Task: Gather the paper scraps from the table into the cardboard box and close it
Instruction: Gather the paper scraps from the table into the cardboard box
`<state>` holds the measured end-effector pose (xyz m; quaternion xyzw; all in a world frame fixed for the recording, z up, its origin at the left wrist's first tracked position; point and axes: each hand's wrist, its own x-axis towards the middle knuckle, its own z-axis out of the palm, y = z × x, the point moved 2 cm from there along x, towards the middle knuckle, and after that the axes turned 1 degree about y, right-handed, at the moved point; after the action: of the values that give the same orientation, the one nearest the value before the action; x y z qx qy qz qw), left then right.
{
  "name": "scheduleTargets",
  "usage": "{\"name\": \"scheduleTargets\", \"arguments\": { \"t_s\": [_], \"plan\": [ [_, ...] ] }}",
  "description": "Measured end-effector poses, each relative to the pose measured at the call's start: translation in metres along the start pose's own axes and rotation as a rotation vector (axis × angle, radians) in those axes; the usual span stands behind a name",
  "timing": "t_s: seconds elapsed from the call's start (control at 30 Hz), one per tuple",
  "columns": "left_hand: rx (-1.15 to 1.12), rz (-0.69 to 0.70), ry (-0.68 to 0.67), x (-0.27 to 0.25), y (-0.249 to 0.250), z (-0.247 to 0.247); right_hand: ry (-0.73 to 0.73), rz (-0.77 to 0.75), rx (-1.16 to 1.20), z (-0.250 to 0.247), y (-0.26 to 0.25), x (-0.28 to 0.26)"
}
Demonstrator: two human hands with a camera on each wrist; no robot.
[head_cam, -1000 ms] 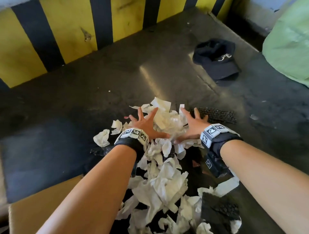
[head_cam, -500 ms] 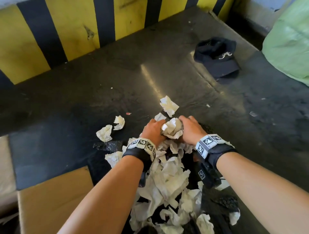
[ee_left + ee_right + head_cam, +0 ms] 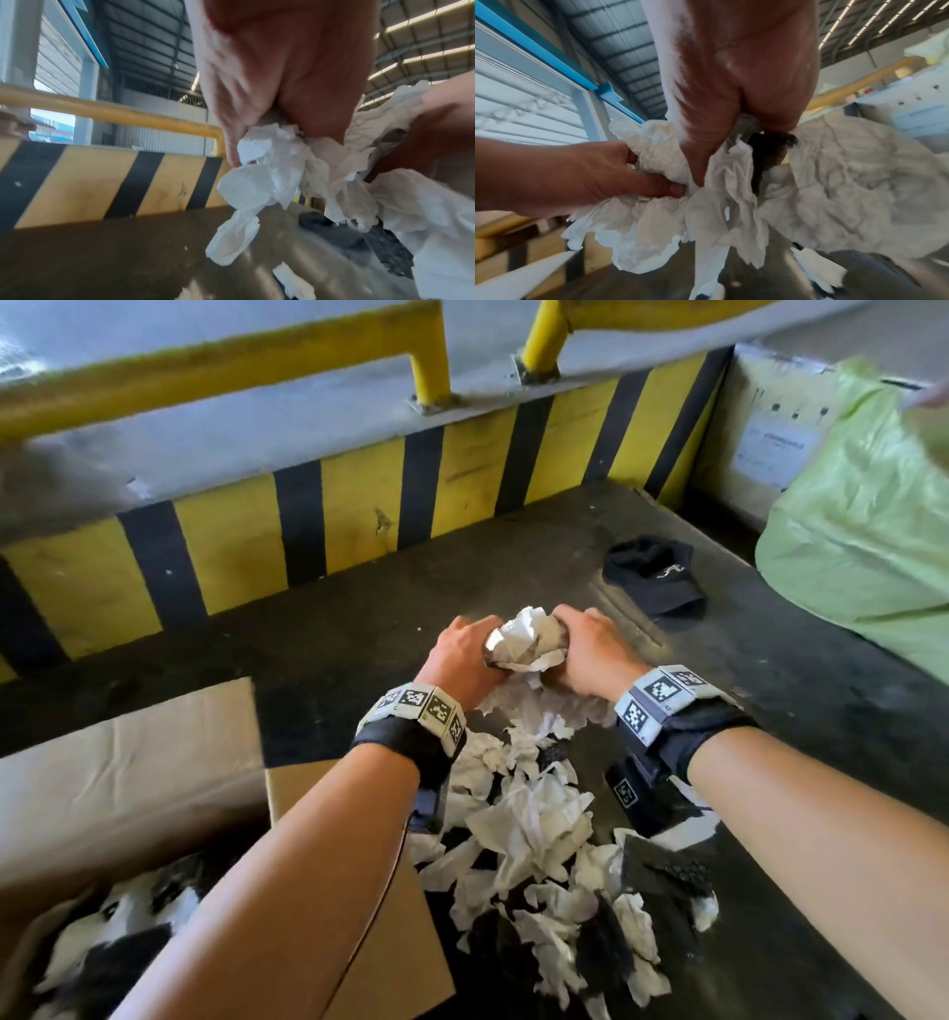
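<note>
Both hands squeeze one bundle of crumpled white paper scraps [image 3: 526, 642] between them, raised above the dark table [image 3: 328, 629]. My left hand [image 3: 464, 654] grips its left side and my right hand [image 3: 590, 654] its right side, fingers curled into the paper. The wrist views show the same bundle of scraps [image 3: 280, 168] [image 3: 675, 199] hanging under each palm. Beneath my wrists lies a loose pile of white and black scraps [image 3: 544, 834]. An open cardboard box [image 3: 128, 762] stands at the lower left with some scraps inside, partly hidden by my left forearm.
A black cap [image 3: 655, 575] lies on the table at the back right. A large pale green bag [image 3: 862, 531] fills the right edge. A yellow and black striped barrier [image 3: 359, 516] with a yellow rail [image 3: 205, 367] bounds the far side.
My hands went from spread flat over the scraps to closing together around a bundle. The bundle now sits lifted off the table, and the box has come into view.
</note>
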<state>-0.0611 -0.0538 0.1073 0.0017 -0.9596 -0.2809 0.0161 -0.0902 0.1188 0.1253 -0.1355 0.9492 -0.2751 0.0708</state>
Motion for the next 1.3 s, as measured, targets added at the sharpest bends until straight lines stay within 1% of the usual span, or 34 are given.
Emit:
{"name": "scheduleTargets", "arguments": {
  "t_s": [0.13,0.27,0.4,0.5,0.6,0.67,0.73,0.8,0.83,0.9,0.97,1.03,1.07,1.13,1.2,1.27,1.3],
  "plan": [
    [0.009,-0.002,0.057,-0.055,-0.011,-0.066,0.033,-0.089,-0.014,-0.003,-0.064,-0.029],
    [0.038,-0.062,0.109,-0.124,-0.048,-0.125,-0.010,-0.188,0.016,0.019,-0.141,-0.061],
    [0.066,-0.133,0.204,-0.201,-0.095,-0.180,-0.069,-0.280,0.072,0.062,-0.222,-0.093],
    [0.087,-0.197,0.243,-0.259,-0.134,-0.209,-0.146,-0.327,0.117,0.102,-0.277,-0.119],
    [0.078,-0.264,0.257,-0.305,-0.179,-0.218,-0.238,-0.340,0.130,0.146,-0.318,-0.143],
    [0.077,-0.320,0.248,-0.330,-0.205,-0.217,-0.294,-0.331,0.113,0.177,-0.335,-0.155],
    [0.034,-0.367,0.235,-0.348,-0.229,-0.211,-0.340,-0.312,0.076,0.208,-0.345,-0.162],
    [0.040,-0.408,0.200,-0.358,-0.249,-0.200,-0.390,-0.277,0.032,0.239,-0.345,-0.164],
    [0.078,-0.439,0.147,-0.360,-0.257,-0.193,-0.427,-0.262,-0.008,0.251,-0.344,-0.165],
    [0.134,-0.518,-0.010,-0.362,-0.275,-0.175,-0.518,-0.253,-0.154,0.273,-0.337,-0.165],
    [0.154,-0.647,-0.204,-0.363,-0.297,-0.153,-0.658,-0.248,-0.337,0.286,-0.327,-0.160],
    [0.192,-0.689,-0.362,-0.362,-0.314,-0.137,-0.786,-0.228,-0.425,0.296,-0.318,-0.150],
    [0.214,-0.685,-0.409,-0.359,-0.321,-0.132,-0.836,-0.217,-0.444,0.301,-0.314,-0.144],
    [0.296,-0.642,-0.451,-0.355,-0.333,-0.125,-0.888,-0.197,-0.468,0.312,-0.310,-0.132],
    [0.337,-0.614,-0.429,-0.356,-0.347,-0.115,-0.895,-0.189,-0.470,0.329,-0.304,-0.126],
    [0.305,-0.670,-0.429,-0.364,-0.360,-0.098,-0.889,-0.181,-0.476,0.352,-0.292,-0.125],
    [0.254,-0.732,-0.430,-0.369,-0.364,-0.089,-0.897,-0.161,-0.479,0.363,-0.286,-0.126]
  ]
}}
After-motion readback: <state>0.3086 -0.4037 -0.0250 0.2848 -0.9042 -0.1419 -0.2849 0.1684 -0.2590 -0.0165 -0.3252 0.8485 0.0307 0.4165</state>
